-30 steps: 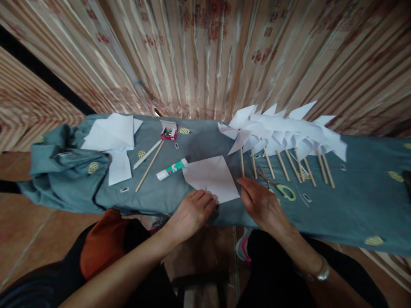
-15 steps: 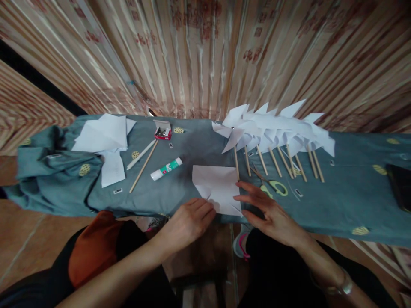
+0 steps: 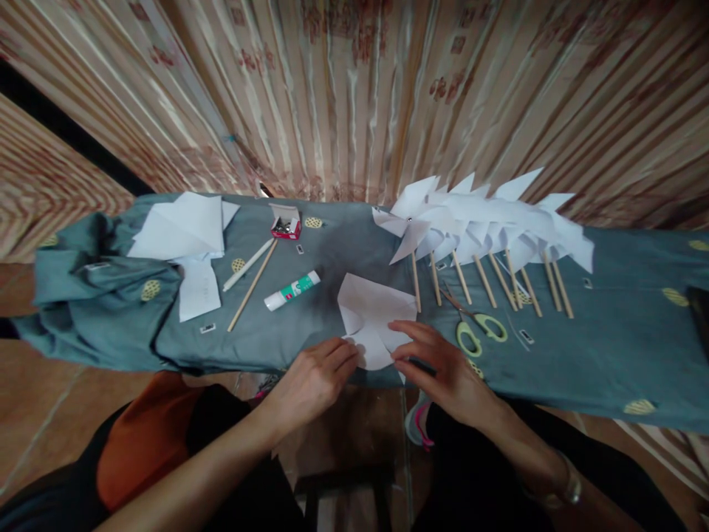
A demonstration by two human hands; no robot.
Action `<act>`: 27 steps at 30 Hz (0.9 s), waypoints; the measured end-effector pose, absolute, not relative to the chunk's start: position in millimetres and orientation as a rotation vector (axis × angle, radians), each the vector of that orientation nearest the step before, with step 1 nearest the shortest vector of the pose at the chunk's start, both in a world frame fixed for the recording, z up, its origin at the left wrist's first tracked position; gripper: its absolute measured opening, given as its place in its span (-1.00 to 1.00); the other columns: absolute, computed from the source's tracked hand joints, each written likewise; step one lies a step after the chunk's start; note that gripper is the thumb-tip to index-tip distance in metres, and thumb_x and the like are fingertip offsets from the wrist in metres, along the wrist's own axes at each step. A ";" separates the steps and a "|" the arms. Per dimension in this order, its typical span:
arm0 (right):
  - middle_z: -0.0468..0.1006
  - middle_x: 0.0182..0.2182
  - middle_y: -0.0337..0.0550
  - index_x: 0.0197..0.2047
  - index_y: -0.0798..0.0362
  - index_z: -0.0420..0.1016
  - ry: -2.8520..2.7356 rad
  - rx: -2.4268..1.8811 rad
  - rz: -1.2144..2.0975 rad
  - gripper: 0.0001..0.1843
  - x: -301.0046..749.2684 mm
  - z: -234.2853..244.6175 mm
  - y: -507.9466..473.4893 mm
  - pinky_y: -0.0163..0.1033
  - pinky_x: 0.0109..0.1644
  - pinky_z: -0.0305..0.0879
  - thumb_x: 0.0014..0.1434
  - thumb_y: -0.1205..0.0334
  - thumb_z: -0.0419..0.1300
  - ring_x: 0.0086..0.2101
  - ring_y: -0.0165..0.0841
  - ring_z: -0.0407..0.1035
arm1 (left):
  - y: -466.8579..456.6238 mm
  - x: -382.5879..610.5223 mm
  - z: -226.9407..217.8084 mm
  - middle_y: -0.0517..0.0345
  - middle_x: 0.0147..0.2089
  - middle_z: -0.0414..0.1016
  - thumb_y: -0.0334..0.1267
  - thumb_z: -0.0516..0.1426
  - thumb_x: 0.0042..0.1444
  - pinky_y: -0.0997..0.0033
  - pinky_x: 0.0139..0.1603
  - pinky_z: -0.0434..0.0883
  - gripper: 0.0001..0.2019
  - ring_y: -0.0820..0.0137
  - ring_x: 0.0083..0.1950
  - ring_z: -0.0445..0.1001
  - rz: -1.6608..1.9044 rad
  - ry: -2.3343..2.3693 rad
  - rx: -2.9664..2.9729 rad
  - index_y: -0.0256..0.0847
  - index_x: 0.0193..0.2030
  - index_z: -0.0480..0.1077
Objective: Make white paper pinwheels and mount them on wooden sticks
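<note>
A cut white paper sheet (image 3: 377, 307) lies at the near edge of the cloth-covered table, its near part bent upward. My left hand (image 3: 318, 380) pinches its near-left corner between thumb and fingers. At the paper's right side is my right hand (image 3: 443, 369), fingers apart and fingertips at the edge; any grip on it is not visible. To the right lie green-handled scissors (image 3: 479, 325). Behind them several white paper pinwheels (image 3: 498, 218) overlap in a row, their wooden sticks pointing toward me. A glue stick (image 3: 292, 290) rests left of the paper.
A small open red box (image 3: 286, 224) holds small metal pieces. Near it are a white pen-like stick (image 3: 248, 266) and a wooden stick (image 3: 250, 288). Stacked white paper (image 3: 185, 229) sits at left. A dark object (image 3: 699, 314) is at the right edge; a curtain (image 3: 343, 96) hangs behind.
The paper has turned slightly, and its near part is now curled up. My right hand has shifted left onto the paper's edge; my left hand has moved slightly left, still pinching.
</note>
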State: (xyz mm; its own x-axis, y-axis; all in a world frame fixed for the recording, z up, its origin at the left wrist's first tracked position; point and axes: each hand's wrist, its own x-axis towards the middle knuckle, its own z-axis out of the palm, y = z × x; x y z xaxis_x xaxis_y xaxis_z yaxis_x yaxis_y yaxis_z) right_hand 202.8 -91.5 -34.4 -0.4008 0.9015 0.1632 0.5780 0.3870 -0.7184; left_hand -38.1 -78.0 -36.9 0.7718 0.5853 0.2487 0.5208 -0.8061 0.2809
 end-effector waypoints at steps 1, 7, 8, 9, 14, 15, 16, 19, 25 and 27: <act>0.46 0.10 -0.10 -0.27 -0.05 0.50 -2.078 -1.289 0.808 -0.90 201.0 -35.1 -89.2 -0.02 0.17 0.29 0.22 0.27 0.15 0.12 -0.23 0.33 | -78.6 -37.5 -36.4 -0.05 -0.09 0.52 -0.41 -0.01 0.27 0.26 -0.11 0.52 -0.81 0.26 -0.06 0.49 0.488 0.871 2.768 -0.34 -0.08 0.38; 0.42 0.13 -0.04 -0.37 -0.01 0.51 -1.944 -1.417 0.777 -0.91 186.6 -44.2 -75.8 0.03 0.19 0.23 0.15 0.26 0.19 0.14 -0.16 0.30 | -82.5 -35.1 -38.2 -0.07 -0.02 0.50 -0.42 -0.04 0.29 0.21 -0.04 0.50 -0.66 0.26 -0.01 0.47 0.527 0.846 2.730 -0.32 0.18 0.23; 0.42 0.14 -0.02 -0.37 -0.01 0.51 -1.935 -1.428 0.755 -0.91 184.6 -46.0 -74.1 0.05 0.19 0.22 0.14 0.26 0.19 0.14 -0.15 0.29 | -82.5 -35.1 -39.3 -0.06 -0.02 0.50 -0.42 -0.03 0.29 0.21 -0.04 0.50 -0.66 0.26 0.00 0.47 0.516 0.838 2.712 -0.31 0.19 0.23; 0.41 0.14 -0.01 -0.38 0.00 0.51 -1.930 -1.439 0.733 -0.91 182.9 -47.7 -72.8 0.06 0.20 0.21 0.13 0.26 0.19 0.15 -0.14 0.29 | -82.3 -35.2 -40.6 -0.06 -0.01 0.49 -0.42 -0.03 0.29 0.21 -0.04 0.50 -0.67 0.26 0.00 0.46 0.514 0.836 2.686 -0.30 0.17 0.25; 0.40 0.14 0.01 -0.38 0.00 0.49 -1.947 -1.469 0.652 -0.92 178.3 -55.2 -70.1 0.09 0.19 0.21 0.13 0.25 0.19 0.15 -0.12 0.27 | -80.5 -35.1 -43.5 -0.04 0.01 0.47 -0.46 -0.01 0.25 0.20 0.00 0.48 -0.69 0.27 0.04 0.43 0.541 0.901 2.448 -0.26 0.11 0.33; 0.39 0.15 0.01 -0.38 0.00 0.49 -1.952 -1.471 0.640 -0.92 177.9 -56.3 -70.2 0.10 0.18 0.22 0.14 0.25 0.18 0.15 -0.12 0.26 | -80.2 -34.7 -43.1 -0.03 0.00 0.47 -0.46 0.00 0.25 0.21 -0.01 0.47 -0.69 0.28 0.02 0.43 0.543 0.910 2.414 -0.26 0.10 0.34; 0.39 0.15 0.01 -0.38 0.00 0.49 -1.957 -1.472 0.628 -0.91 177.4 -57.1 -70.4 0.10 0.19 0.21 0.14 0.25 0.18 0.16 -0.12 0.26 | -80.0 -34.4 -42.6 -0.02 -0.02 0.47 -0.46 0.00 0.25 0.22 -0.02 0.47 -0.70 0.29 0.01 0.43 0.546 0.915 2.388 -0.26 0.09 0.35; 0.38 0.15 0.01 -0.38 0.00 0.48 -1.972 -1.478 0.594 -0.91 175.9 -58.5 -70.9 0.10 0.21 0.19 0.15 0.25 0.18 0.16 -0.13 0.24 | -79.7 -33.5 -41.8 -0.01 -0.06 0.48 -0.45 -0.02 0.26 0.23 -0.06 0.47 -0.71 0.30 -0.04 0.44 0.565 0.915 2.348 -0.27 0.08 0.36; 0.39 0.14 -0.03 -0.38 -0.01 0.48 -1.959 -1.488 0.568 -0.91 172.8 -59.2 -70.0 0.12 0.20 0.20 0.15 0.24 0.18 0.15 -0.12 0.25 | -81.6 -33.6 -46.3 -0.01 -0.08 0.49 -0.48 -0.03 0.25 0.26 -0.10 0.46 -0.67 0.30 -0.07 0.43 0.566 0.913 2.340 -0.25 0.10 0.35; 0.40 0.14 -0.03 -0.39 -0.01 0.48 -1.957 -1.488 0.563 -0.91 172.1 -59.6 -69.2 0.13 0.19 0.21 0.15 0.25 0.17 0.15 -0.11 0.26 | -81.8 -33.2 -47.0 0.00 -0.08 0.48 -0.50 -0.04 0.24 0.27 -0.11 0.46 -0.66 0.31 -0.07 0.43 0.572 0.914 2.317 -0.24 0.11 0.35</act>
State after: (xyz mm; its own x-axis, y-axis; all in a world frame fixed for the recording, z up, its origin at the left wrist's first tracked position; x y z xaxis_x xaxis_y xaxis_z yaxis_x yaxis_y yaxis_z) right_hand 172.1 -69.2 -59.6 -0.1825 0.9600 0.2122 0.7008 0.2784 -0.6568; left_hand -33.2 -81.8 -47.0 0.6736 0.7182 0.1745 0.4706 -0.5988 0.6481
